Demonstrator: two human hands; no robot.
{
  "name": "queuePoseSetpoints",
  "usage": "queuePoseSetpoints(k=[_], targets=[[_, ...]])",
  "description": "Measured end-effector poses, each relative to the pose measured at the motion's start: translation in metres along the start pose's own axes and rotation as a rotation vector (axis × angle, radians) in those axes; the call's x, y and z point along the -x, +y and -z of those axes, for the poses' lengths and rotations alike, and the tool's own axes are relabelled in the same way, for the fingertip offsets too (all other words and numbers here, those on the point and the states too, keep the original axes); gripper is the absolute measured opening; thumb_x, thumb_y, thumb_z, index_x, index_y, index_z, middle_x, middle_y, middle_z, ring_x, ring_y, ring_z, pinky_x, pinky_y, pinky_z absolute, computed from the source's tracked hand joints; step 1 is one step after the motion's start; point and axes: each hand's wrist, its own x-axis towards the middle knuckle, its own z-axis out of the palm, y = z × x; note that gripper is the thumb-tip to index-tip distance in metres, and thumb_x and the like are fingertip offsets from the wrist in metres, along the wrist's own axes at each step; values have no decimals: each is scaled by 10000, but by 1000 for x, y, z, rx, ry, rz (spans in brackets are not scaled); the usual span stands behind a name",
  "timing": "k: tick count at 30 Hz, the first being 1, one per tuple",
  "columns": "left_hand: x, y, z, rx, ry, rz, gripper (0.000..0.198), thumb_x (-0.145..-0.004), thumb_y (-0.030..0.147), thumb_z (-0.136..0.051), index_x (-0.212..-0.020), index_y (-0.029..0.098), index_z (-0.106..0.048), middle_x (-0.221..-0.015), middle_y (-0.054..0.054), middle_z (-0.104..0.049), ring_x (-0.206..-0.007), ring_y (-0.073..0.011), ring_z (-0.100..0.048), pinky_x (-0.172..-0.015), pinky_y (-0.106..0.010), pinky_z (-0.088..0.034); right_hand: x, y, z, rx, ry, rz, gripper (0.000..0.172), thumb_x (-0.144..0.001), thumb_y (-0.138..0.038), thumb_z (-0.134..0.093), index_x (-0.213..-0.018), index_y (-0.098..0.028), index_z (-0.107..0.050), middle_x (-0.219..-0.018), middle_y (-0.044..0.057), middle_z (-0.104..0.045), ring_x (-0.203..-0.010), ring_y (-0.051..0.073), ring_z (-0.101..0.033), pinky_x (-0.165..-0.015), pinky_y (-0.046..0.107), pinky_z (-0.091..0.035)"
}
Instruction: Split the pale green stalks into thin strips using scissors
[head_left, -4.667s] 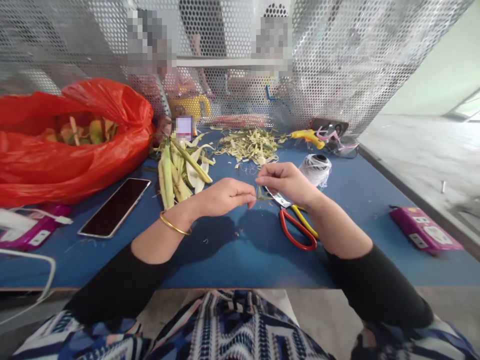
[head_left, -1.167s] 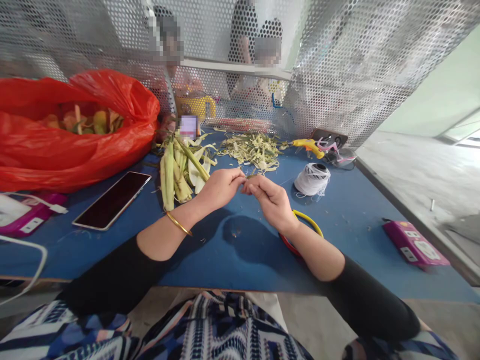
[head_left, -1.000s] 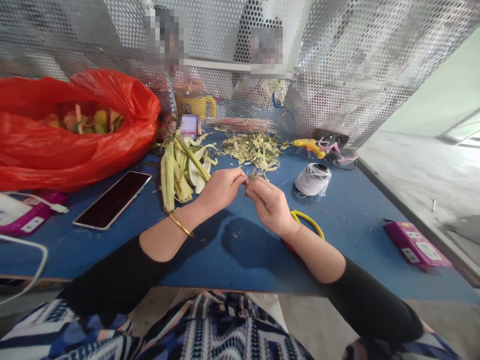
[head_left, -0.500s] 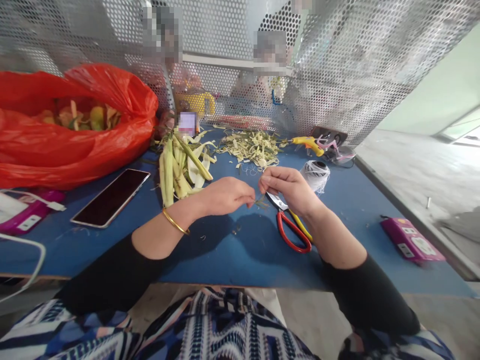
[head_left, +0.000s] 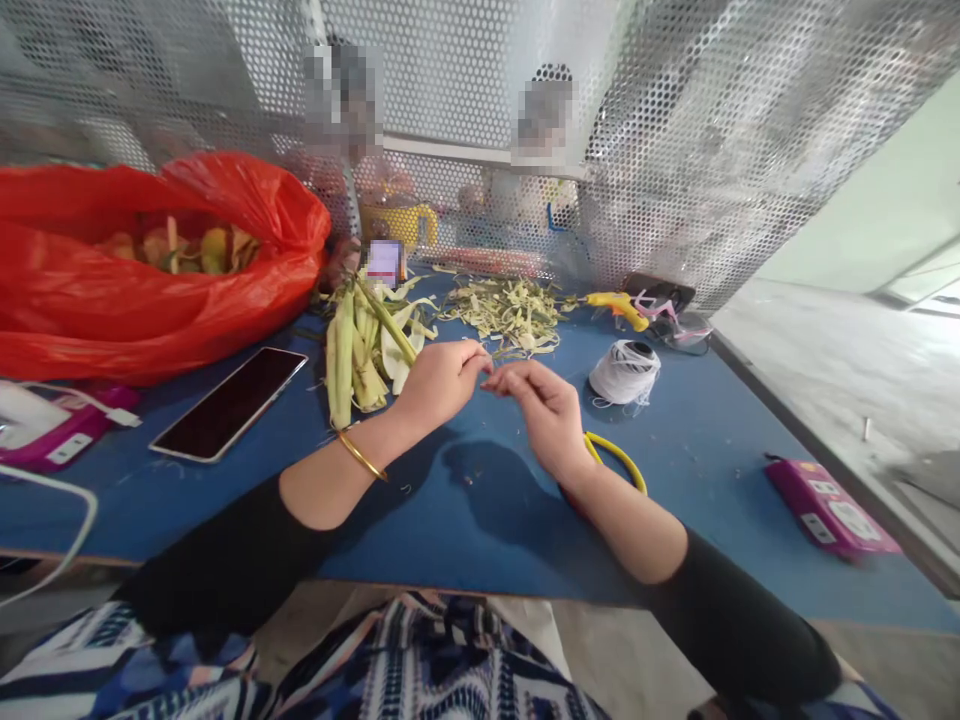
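Note:
My left hand, with a gold bangle at its wrist, is closed in a pinch over the middle of the table. My right hand is pinched too, its fingertips close to the left ones. Whatever lies between the fingers is too small to make out. Under my right wrist lies a pair of scissors, mostly hidden, with a yellow handle loop showing. Behind my left hand rests a bundle of pale green husks. Beyond both hands spreads a heap of cut green shreds. A spool of white thread stands to the right.
On the left sit a red plastic bag, a phone and a purple power strip. A yellow glue gun and glasses lie back right, another purple power strip front right. Perforated metal sheeting borders the back.
Both hands have risen slightly and moved left, fingertips closer together. My right forearm now covers most of the scissors, and the thin green strand at my left fingertips no longer shows clearly.

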Motion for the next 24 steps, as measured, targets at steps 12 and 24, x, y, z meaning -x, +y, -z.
queuePoseSetpoints(k=[12, 24], targets=[[0, 2, 19, 535, -619, -176, 223, -841, 283, -570, -704, 165, -699, -554, 16, -533, -516, -92, -458, -515, -207, -339, -25, -19, 43, -272, -341, -352, 239, -766, -348, -693, -625, -173, -611, -634, -9, -578, -449, 54, -287, -432, 229, -243], [0, 3, -6, 578, -82, 276, 210, -837, 201, -529, -641, 164, -593, -515, 53, -451, -463, -79, -357, -480, -222, -270, -8, 5, 4, -435, 91, -282, 153, -782, -309, -677, -683, -202, -635, -768, 5, -676, -708, 114, -626, -682, 235, -502]])
